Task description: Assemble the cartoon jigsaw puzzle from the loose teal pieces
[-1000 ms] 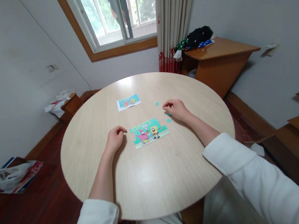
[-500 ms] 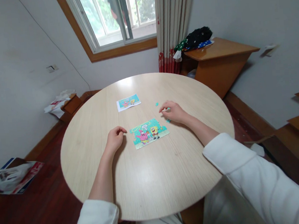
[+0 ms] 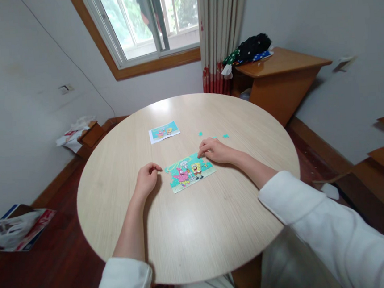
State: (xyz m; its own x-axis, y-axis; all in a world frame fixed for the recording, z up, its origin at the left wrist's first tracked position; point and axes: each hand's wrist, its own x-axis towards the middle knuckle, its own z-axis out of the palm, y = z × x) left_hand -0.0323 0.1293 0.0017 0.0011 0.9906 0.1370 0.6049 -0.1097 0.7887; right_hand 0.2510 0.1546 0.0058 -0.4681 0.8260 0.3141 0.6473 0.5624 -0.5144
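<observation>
A nearly assembled cartoon jigsaw puzzle (image 3: pixel 188 174) lies in the middle of the round wooden table (image 3: pixel 193 233). My right hand (image 3: pixel 215 150) rests at the puzzle's upper right corner, fingertips pinched down on its edge; what they hold, if anything, is hidden. My left hand (image 3: pixel 147 178) lies loosely curled on the table just left of the puzzle, with nothing visible in it. Loose turquoise pieces (image 3: pixel 225 136) lie beyond my right hand, another piece (image 3: pixel 200 134) a little to the left. A printed reference picture (image 3: pixel 164 131) lies farther back.
A wooden side cabinet (image 3: pixel 279 80) with dark clothes on top stands at the back right beside a curtain (image 3: pixel 220 29). A window (image 3: pixel 149 17) is behind the table. A plastic bag on printed paper (image 3: pixel 14 224) lies on the floor at left.
My right hand has slid left from the loose pieces to the puzzle's upper right corner, uncovering pieces behind it. My left hand has stayed still.
</observation>
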